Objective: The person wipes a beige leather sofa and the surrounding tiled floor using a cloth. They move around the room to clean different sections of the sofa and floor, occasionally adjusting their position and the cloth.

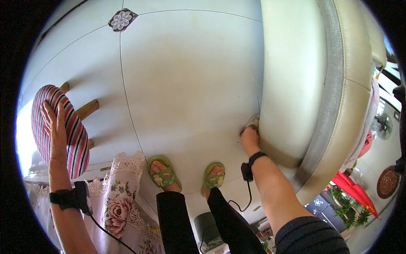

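Observation:
My left hand lies flat on the striped padded seat of a stool, its fingers extended and holding nothing. Wooden legs of the stool stick out beneath the cushion. Low down by the cream sofa, my right hand presses a small crumpled cloth to the white tiled floor, where the floor meets the sofa's base. Most of the cloth is hidden under the hand, so its shape is unclear. Each wrist wears a black strap with a cabled device.
My feet in green slippers stand between stool and sofa. A pink floral lace-edged cloth hangs at the lower left. Behind my legs is a dark bin-like container. Farther right are a fan, a red cloth and green plants.

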A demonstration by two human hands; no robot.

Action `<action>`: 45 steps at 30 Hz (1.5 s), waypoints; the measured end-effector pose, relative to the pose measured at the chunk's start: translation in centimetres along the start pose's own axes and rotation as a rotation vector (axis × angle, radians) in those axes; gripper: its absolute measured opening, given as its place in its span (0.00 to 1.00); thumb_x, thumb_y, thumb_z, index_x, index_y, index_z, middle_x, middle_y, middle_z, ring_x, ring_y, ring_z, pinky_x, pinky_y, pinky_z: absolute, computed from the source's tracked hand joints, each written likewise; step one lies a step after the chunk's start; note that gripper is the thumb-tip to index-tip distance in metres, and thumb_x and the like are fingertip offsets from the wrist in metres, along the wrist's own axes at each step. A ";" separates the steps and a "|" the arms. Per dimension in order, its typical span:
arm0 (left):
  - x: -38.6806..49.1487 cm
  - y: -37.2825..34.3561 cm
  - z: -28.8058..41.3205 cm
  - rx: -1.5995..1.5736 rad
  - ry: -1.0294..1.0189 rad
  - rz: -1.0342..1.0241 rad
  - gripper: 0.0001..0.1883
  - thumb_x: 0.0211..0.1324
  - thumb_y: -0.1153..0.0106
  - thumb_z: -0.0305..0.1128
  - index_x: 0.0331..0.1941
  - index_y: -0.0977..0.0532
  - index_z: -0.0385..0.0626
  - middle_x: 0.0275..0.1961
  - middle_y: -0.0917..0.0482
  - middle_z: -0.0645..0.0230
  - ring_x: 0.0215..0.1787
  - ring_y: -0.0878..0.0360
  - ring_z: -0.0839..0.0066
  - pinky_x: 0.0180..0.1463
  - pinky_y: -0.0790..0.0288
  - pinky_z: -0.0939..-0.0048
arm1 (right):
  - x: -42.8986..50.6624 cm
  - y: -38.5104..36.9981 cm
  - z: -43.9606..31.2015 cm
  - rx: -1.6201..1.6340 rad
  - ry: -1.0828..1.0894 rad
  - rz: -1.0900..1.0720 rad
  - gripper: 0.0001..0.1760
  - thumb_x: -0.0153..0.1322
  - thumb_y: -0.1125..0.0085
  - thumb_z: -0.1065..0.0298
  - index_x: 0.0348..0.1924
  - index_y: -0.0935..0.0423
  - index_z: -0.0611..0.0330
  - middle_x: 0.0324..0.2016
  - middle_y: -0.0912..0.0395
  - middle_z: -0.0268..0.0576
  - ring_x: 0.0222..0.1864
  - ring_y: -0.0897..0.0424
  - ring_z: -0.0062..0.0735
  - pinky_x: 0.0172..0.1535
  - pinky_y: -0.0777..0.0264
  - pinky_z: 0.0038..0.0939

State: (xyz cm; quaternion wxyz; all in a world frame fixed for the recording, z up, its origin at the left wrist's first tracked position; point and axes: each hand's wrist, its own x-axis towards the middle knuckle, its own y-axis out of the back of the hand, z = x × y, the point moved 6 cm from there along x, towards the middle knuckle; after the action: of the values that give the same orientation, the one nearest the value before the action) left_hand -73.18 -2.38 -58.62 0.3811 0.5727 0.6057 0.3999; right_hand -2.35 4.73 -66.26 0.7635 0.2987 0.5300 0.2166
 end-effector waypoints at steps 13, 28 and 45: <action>0.3 0.8 -0.7 -0.094 -0.017 -0.039 0.35 0.63 0.48 0.26 0.70 0.46 0.72 0.78 0.60 0.61 0.79 0.64 0.52 0.76 0.58 0.41 | 0.6 13.8 -13.0 0.145 0.601 0.500 0.21 0.62 0.41 0.79 0.49 0.31 0.58 0.44 0.27 0.54 0.47 0.26 0.58 0.47 0.29 0.49; -0.1 -1.8 -2.4 0.070 -0.105 0.013 0.32 0.68 0.57 0.30 0.73 0.50 0.70 0.78 0.60 0.57 0.79 0.64 0.50 0.71 0.47 0.35 | -7.4 4.5 0.8 0.433 0.563 0.158 0.23 0.60 0.44 0.81 0.50 0.30 0.64 0.45 0.27 0.57 0.49 0.26 0.57 0.53 0.31 0.46; -2.0 -3.9 -3.2 0.110 0.044 -0.113 0.31 0.70 0.63 0.28 0.74 0.52 0.68 0.78 0.64 0.55 0.79 0.68 0.49 0.71 0.52 0.31 | 0.3 4.1 -5.1 0.104 0.305 0.088 0.14 0.69 0.45 0.67 0.45 0.28 0.63 0.41 0.22 0.61 0.46 0.22 0.58 0.49 0.28 0.51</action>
State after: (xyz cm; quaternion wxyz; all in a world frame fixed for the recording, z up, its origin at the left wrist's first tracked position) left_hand -77.55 -4.59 -60.91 0.3576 0.5485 0.6665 0.3565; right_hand -7.07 9.04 -64.94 0.6474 0.3245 0.6366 0.2650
